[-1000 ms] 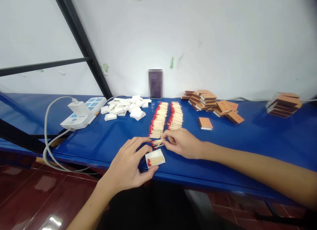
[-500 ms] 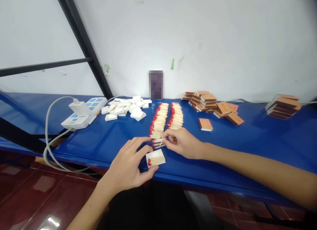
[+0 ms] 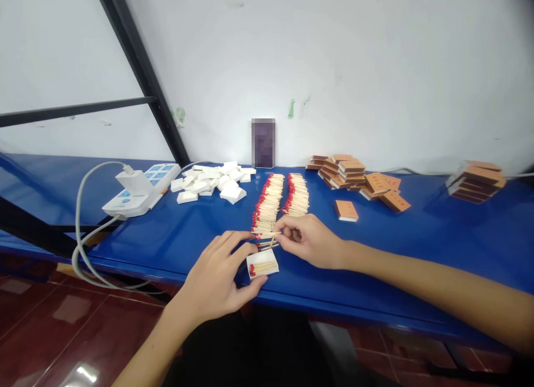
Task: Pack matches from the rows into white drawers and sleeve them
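In the head view, a small white matchbox tray (image 3: 267, 256) lies near the table's front edge with several red-headed matches (image 3: 263, 268) inside. My left hand (image 3: 221, 273) holds the tray between its thumb at the front side and a finger at the back left corner; its other fingers reach toward the loose matches. Just behind the tray, my right hand (image 3: 306, 239) pinches matches (image 3: 270, 235) by their pale ends, heads pointing left. A few more loose matches lie beneath them. Two long rows of matches, a left row (image 3: 269, 201) and a right row (image 3: 297, 195), stretch toward the wall.
White trays (image 3: 212, 178) are heaped at the back left, beside a power strip (image 3: 142, 189) with cables. Orange matchbox sleeves (image 3: 350, 170) are piled at the back right; a single one (image 3: 346, 210) lies nearer. A matchbox stack (image 3: 475, 181) stands far right. A dark pixelated rectangle (image 3: 263, 143) leans on the wall.
The matches in my right fingertips have separated a little from the loose ones below and lie more level. My left hand and the tray have stayed nearly still.
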